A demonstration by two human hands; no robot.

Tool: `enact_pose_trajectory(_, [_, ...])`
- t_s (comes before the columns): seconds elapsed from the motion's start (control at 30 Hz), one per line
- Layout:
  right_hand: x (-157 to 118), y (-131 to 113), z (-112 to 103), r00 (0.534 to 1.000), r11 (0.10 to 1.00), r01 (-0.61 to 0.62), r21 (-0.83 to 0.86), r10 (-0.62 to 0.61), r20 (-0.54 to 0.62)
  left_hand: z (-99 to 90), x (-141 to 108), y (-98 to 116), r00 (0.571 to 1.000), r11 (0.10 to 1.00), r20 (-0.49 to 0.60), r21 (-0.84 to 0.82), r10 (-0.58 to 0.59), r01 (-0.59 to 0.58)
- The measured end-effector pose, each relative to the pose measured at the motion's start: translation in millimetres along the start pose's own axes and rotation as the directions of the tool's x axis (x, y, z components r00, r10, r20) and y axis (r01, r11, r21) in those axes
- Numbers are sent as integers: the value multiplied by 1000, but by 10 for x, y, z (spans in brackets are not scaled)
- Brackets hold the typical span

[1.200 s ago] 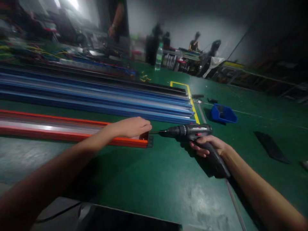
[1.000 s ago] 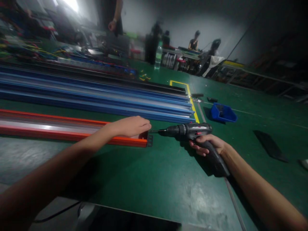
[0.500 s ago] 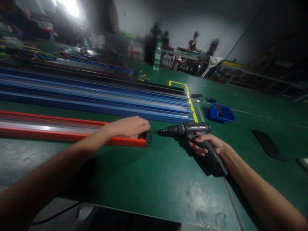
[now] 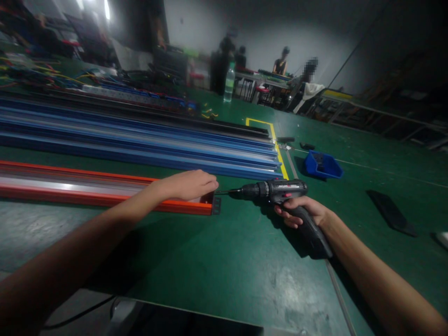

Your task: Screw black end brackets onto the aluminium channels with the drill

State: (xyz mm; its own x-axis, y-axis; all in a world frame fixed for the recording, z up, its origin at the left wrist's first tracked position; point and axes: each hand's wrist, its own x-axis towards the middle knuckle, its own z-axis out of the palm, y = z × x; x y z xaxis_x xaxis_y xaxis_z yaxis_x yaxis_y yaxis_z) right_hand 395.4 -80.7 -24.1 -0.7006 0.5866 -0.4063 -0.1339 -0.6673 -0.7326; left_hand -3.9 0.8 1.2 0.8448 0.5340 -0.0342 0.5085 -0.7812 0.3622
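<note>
My left hand (image 4: pixel 191 184) lies over the right end of a long orange metal channel (image 4: pixel 182 206), its fingers bent over the end and the far wall. A black end cap (image 4: pixel 216 206) closes that end. In my right hand (image 4: pixel 303 208) is a black cordless drill (image 4: pixel 287 190), gripped by its handle and pointing left. The long thin bit (image 4: pixel 226 191) reaches the end cap beside my left fingertips. Whether its tip sits in a screw is too small to tell.
Blue metal channels (image 4: pixel 157 140) lie behind the orange one. At the right are a blue bin (image 4: pixel 324 165) with dark parts and a flat black object (image 4: pixel 390 212). A water bottle (image 4: pixel 229 83) stands further back, with wires (image 4: pixel 87 74) at the back left. People sit in the background.
Both my hands, the drill and the orange channel look almost the same. At the back left, a person's dark shape has shifted across the bright light.
</note>
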Motion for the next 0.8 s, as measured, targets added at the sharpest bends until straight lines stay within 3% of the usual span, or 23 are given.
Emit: enact_pose_trajectory(0.8, [19, -5, -21, 1000, 1000, 1, 2, -1, 28, 7, 13, -21, 999, 999, 19, 20, 28, -28])
